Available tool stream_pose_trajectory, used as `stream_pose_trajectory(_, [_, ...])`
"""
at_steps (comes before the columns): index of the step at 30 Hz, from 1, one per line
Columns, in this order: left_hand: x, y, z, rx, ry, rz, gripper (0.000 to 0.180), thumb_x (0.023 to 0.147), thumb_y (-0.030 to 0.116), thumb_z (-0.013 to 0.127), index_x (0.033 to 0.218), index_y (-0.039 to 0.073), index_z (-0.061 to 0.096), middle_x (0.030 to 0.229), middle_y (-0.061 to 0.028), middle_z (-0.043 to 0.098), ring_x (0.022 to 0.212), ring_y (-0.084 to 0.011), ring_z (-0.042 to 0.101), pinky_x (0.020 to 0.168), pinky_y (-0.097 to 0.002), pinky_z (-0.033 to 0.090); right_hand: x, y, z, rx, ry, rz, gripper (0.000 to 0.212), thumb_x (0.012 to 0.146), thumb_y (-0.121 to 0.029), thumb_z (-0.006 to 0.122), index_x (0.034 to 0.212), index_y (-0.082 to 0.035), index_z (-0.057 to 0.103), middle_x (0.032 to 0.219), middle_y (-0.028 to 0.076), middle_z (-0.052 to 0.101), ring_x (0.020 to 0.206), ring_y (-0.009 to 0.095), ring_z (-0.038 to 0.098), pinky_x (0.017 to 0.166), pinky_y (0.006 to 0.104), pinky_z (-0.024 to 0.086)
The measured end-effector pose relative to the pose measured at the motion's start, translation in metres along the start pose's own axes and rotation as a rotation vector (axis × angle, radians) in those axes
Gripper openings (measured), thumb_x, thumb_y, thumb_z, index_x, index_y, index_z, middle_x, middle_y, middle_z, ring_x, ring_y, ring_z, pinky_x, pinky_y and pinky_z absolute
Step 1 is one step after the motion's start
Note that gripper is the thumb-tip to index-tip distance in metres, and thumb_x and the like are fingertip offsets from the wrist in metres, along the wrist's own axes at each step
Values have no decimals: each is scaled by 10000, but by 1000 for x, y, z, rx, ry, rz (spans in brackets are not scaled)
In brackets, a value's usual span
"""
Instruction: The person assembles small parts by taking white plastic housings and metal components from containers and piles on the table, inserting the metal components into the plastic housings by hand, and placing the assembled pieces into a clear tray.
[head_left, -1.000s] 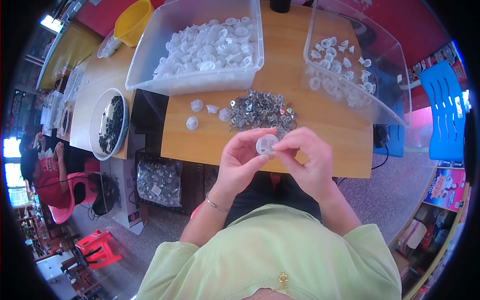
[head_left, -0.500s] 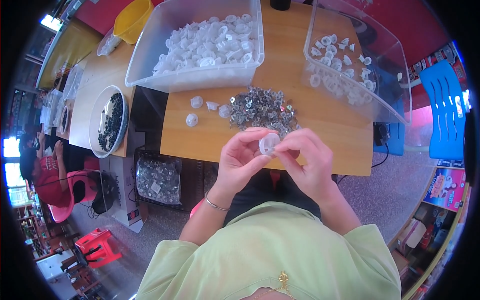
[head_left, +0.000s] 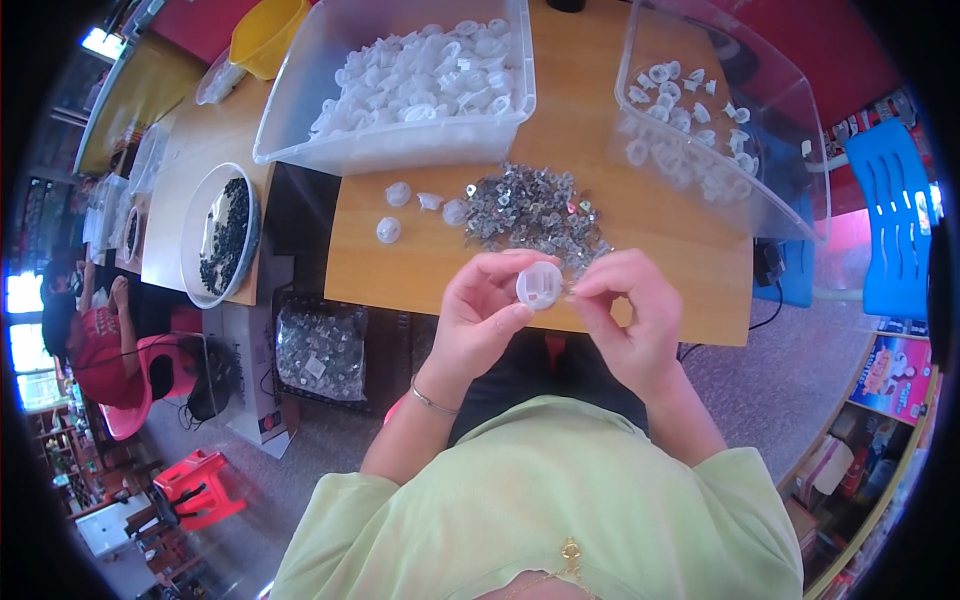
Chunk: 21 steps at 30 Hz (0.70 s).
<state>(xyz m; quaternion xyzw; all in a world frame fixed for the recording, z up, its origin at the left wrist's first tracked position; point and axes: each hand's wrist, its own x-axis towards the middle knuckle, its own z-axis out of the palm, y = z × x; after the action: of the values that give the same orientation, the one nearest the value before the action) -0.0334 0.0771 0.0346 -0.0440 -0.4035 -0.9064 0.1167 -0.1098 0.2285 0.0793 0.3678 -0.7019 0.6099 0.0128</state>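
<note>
My left hand (head_left: 487, 312) grips a round white plastic cap (head_left: 539, 286) by its edge, its slotted face turned up. Just to the right, my right hand (head_left: 632, 312) has thumb and forefinger pinched together near the cap's rim, apart from it. A tiny thing may be in that pinch, but it is too small to make out. Beyond both hands lies a heap of small shiny metal clips (head_left: 535, 210). Several loose white caps (head_left: 388, 230) sit on the wooden table (head_left: 400, 275) left of the heap.
A large clear bin (head_left: 400, 152) full of white caps stands at the back left. Another clear bin (head_left: 790, 190) with fewer parts is at the right. A round tub (head_left: 190, 265) holds dark pieces on the left table. A bag of metal parts (head_left: 320, 350) lies below.
My right hand has drawn back a little to the right, away from the cap. In my left hand the cap has tilted so its slotted face shows more fully.
</note>
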Motion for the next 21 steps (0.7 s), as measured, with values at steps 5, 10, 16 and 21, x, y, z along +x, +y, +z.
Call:
stream_pose_trajectory(5, [-3,0,-2,-139,39,-89,347,801,-41,591,1125,25,486,1181,-168,540,1107,-221,529,931,-345,443,-4,5,2,101,30,94,147,729,39,690,825,-27,599,811,57,581,643,106,557,546,209,453])
stream_pose_trajectory(10, [-9,1,-3,9,87,-101,462,801,-38,593,1239,21,456,1180,-154,549,1101,-227,538,880,-343,478,-7,2,7,172,-2,156,129,734,31,686,819,-15,601,810,65,590,654,112,563,573,218,461])
stream_pose_trajectory(16, [-15,5,-1,-317,51,-108,413,870,120,589,1245,15,450,1224,-200,500,1114,-258,526,906,-395,479,-9,2,13,160,-97,195,153,734,14,694,849,-16,598,818,68,592,671,130,582,604,238,475])
stream_pose_trajectory(21, [-19,0,-7,-313,36,-80,291,912,120,520,1187,36,476,1247,-227,469,1134,-298,513,943,-432,455,-5,3,13,134,-92,160,151,734,20,691,843,-21,597,817,67,593,666,135,581,603,238,474])
